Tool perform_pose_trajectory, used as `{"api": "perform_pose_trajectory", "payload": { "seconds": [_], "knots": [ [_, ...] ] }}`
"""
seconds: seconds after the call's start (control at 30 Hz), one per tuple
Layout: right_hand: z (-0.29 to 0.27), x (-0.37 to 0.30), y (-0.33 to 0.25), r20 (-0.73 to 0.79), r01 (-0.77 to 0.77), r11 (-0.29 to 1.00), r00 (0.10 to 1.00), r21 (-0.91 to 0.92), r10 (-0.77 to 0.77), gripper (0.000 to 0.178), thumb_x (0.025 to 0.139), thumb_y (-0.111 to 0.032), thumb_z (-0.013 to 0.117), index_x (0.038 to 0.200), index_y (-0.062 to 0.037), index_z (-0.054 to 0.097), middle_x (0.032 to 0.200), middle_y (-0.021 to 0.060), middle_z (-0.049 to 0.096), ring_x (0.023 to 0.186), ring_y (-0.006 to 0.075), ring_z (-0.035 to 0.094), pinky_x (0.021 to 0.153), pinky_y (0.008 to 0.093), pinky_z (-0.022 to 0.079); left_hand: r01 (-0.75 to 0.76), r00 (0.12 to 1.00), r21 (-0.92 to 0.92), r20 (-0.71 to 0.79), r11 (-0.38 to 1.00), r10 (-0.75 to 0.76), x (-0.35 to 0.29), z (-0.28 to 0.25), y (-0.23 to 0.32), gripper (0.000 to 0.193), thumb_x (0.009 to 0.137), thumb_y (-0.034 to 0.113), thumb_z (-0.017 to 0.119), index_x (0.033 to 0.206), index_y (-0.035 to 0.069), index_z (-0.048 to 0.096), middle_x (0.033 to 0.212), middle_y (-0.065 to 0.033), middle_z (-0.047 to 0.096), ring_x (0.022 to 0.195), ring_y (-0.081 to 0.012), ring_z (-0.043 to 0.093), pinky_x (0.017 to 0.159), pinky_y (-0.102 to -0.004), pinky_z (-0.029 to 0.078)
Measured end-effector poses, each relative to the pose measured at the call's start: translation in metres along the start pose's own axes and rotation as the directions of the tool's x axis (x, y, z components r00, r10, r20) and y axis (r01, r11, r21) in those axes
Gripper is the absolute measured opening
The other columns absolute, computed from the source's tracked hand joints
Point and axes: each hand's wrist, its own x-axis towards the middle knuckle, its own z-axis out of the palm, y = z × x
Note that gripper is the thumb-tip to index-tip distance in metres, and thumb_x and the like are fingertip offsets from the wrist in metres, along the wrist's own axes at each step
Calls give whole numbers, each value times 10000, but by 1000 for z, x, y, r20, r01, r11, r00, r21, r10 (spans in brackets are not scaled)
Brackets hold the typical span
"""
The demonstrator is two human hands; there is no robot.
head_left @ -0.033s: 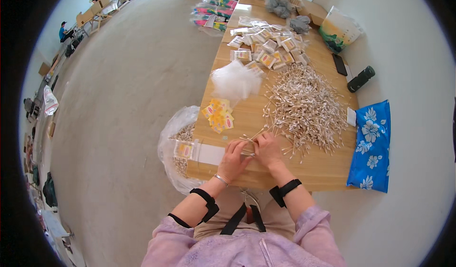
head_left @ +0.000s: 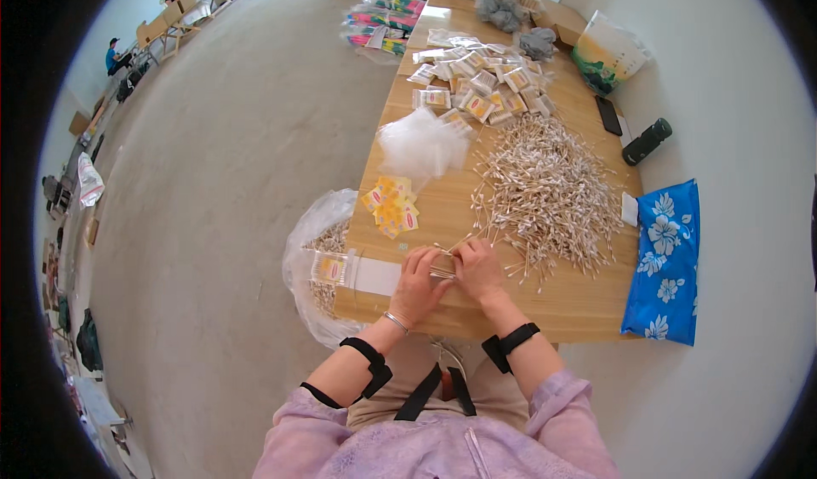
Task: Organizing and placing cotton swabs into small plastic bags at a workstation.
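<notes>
Between my left hand (head_left: pixel 415 285) and my right hand (head_left: pixel 479 270), close to the table's near edge, lies a small bundle of cotton swabs (head_left: pixel 442 271). The fingers of both hands curl around its two ends. Left of my left hand, a white flat strip (head_left: pixel 376 276) runs to the table's left edge. At its outer end sits a clear packet of cotton swabs with a yellow card (head_left: pixel 329 268). Beyond my right hand spreads a large heap of loose cotton swabs (head_left: pixel 549 198). Several yellow cards (head_left: pixel 393 208) lie beyond my left hand.
Clear plastic bags (head_left: pixel 424 144) and a pile of filled swab packets (head_left: pixel 481 83) lie farther up the table. A blue flowered pouch (head_left: pixel 665 262), black bottle (head_left: pixel 647 143) and phone (head_left: pixel 608 116) line the right side. An open bag of swabs (head_left: pixel 298 258) hangs at the left edge.
The fingers have shifted slightly around the bundle, and the swabs between them lie a little more in line. Everything else stays in place.
</notes>
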Motion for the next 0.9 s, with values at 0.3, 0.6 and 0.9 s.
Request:
{"api": "perform_pose_trajectory", "payload": {
  "seconds": [0.3,0.6,0.9],
  "knots": [
    [-12,-3,-3,-100,-24,989,994,145,38,119,755,-98,668,873,-88,686,941,88,580,945,283,534,842,370,449,42,999,43,33,998,-43,-3,-4,-2,669,738,188,759,1302,15,444,1316,-188,471,1284,-352,386,1106,-430,300],
    [-9,7,22,22,21,978,1000,-207,-17,72,758,-100,597,823,-100,627,944,89,574,979,292,515,846,396,446,-6,991,171,130,985,-17,1,1,2,557,774,212,715,1229,-14,488,1235,-186,494,1236,-347,418,1108,-449,290],
    [-5,-6,-8,-68,-101,984,991,146,112,108,791,-168,642,847,-76,639,902,108,591,909,302,563,806,401,461,-20,998,205,57,979,9,0,-1,7,572,745,196,744,1221,-3,496,1207,-175,496,1207,-345,434,1084,-434,325]
  ]
}}
